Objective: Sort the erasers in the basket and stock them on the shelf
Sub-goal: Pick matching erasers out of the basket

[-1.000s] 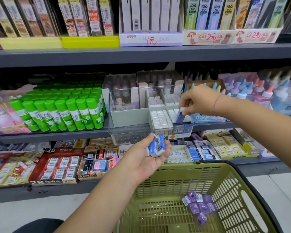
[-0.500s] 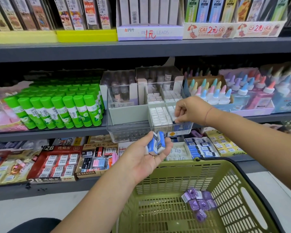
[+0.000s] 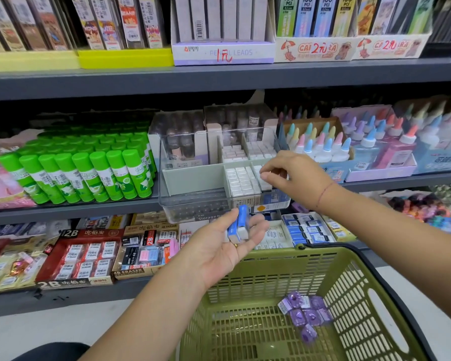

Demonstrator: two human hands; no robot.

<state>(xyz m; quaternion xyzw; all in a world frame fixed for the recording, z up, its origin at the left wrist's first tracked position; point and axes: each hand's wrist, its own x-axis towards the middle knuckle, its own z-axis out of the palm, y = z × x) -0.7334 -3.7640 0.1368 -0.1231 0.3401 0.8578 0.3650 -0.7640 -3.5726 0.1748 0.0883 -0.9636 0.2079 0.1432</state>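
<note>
My left hand (image 3: pixel 219 246) is palm up over the basket and holds a few blue-sleeved white erasers (image 3: pixel 238 226) with its fingers curled round them. My right hand (image 3: pixel 294 178) reaches into the right compartment of a clear storage bin (image 3: pixel 167 204) on the middle shelf. Its thumb and fingertips pinch the white top of an eraser (image 3: pixel 265 179) standing in that row. More white erasers (image 3: pixel 241 179) fill the neighbouring compartment. Below, the green basket (image 3: pixel 323 252) holds several purple wrapped erasers (image 3: pixel 305 312).
Green glue sticks (image 3: pixel 89 173) stand left of the bin, and glue bottles with pastel caps (image 3: pixel 323 144) stand to its right. Boxes of 2B and 4B erasers (image 3: pixel 84 256) line the lower shelf. A pencil leads box (image 3: pixel 223 52) sits on the top shelf.
My right hand brought a blue-sleeved eraser down into the bin's right compartment and stays on it. My left hand has kept its erasers and barely moved.
</note>
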